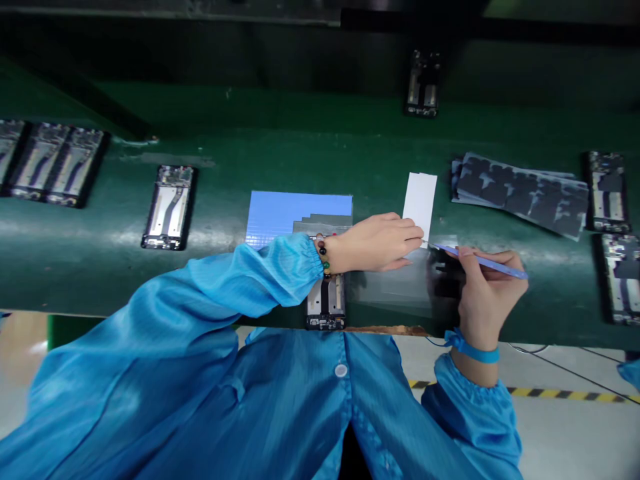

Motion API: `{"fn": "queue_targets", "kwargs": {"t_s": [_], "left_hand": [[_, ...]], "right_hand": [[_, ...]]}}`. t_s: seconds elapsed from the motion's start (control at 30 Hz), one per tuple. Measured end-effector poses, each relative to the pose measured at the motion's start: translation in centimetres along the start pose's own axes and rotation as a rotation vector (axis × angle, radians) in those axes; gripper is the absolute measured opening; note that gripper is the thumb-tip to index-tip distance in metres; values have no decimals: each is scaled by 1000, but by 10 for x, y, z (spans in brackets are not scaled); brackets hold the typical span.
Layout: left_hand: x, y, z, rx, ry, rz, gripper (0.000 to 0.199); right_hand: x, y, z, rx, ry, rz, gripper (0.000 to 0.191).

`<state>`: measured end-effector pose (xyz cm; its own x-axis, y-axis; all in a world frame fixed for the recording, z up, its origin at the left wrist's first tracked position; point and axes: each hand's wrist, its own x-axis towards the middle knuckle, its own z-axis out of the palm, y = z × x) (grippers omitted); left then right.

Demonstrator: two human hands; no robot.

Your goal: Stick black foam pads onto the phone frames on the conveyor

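Right hand (487,297) pinching slim violet-blue tweezers (500,266), tips right by the white rectangular card (420,200); left hand (375,244) overlaps it, grip impossible to tell!

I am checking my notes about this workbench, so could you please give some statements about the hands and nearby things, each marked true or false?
1. The right hand holds a slim lilac tool. True.
2. The left hand rests on the dark strips. False: it is at the white strip; the dark strips lie apart, farther right.
3. A beaded bracelet circles the right wrist. False: the beaded bracelet is on the left wrist.
4. The left sleeve hides part of the blue sheet. True.
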<state>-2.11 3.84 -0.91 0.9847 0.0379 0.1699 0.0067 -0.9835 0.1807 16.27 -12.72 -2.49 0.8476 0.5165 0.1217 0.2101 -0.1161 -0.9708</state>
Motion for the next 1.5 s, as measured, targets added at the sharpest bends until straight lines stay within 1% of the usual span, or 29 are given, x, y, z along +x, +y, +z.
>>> {"fn": "queue_targets", "kwargs": {"t_s": [0.37,0.5,0.57,0.63,0.67,0.73,0.8,0.83,0.9,0.97,1.03,1.13,1.27,1.5], "left_hand": [[0,2,-1,30,17,12,34],[4,3,1,23,0,-1,37],[-2,4,-4,14,16,-12,38],[-21,6,-16,14,66,-43,35],[-36,9,-25,18,95,-70,32],[-77,19,-42,6,133,-116,24],[-124,36,-52,-68,148,-113,16],[-147,47,-54,-126,167,-104,14],[-184,71,-47,-217,228,-116,10],[-209,92,-33,-244,300,-159,9],[-220,105,-18,-219,355,-196,11],[-222,111,-4,-161,396,-207,11],[-222,109,-2,-149,389,-202,12],[-225,111,-2,-196,264,-258,15]], "right_hand": [[3,1,-1,32,-24,21,47],[10,-3,-4,140,-18,43,47],[4,-10,-7,192,-18,36,45],[-14,-20,-9,207,-49,25,43],[-28,-25,-9,204,-89,27,41],[-63,-35,-9,185,-246,59,40],[-100,-43,-8,149,-426,97,35],[-117,-45,-7,134,-499,114,33],[-145,-47,-3,113,-598,136,32],[-162,-45,2,93,-652,137,31],[-169,-43,8,73,-679,114,30],[-169,-40,14,58,-674,75,33],[-168,-39,17,35,-665,54,34],[-171,-39,19,31,-645,74,35]]}}
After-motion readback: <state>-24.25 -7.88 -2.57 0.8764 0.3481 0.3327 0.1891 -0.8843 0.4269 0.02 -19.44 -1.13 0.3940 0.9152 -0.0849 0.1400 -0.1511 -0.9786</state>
